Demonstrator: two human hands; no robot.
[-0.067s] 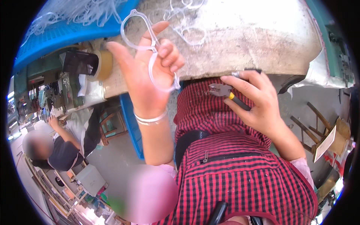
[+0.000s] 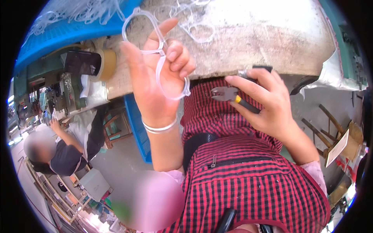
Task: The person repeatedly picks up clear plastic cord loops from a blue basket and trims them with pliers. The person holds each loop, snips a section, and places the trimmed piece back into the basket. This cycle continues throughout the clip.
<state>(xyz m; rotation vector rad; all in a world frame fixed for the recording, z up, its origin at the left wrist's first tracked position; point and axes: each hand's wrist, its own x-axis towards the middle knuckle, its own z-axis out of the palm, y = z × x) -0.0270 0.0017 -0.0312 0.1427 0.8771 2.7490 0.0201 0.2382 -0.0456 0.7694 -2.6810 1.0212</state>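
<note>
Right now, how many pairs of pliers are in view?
1: the pliers held in the right hand, in front of the red-and-black checked cloth. Others could be hidden from this view.

A gap is running between the plastic loops [image 2: 161, 52] and the pliers [image 2: 225, 94], while a basket [image 2: 74, 37] is blocking the desk's [image 2: 248, 46] left.

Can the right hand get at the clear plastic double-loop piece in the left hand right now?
Likely yes, though depth is unclear: the right hand holds yellow-and-black-handled metal pliers, jaws toward the left hand, with nothing visible between them and the double-loop piece.
</note>
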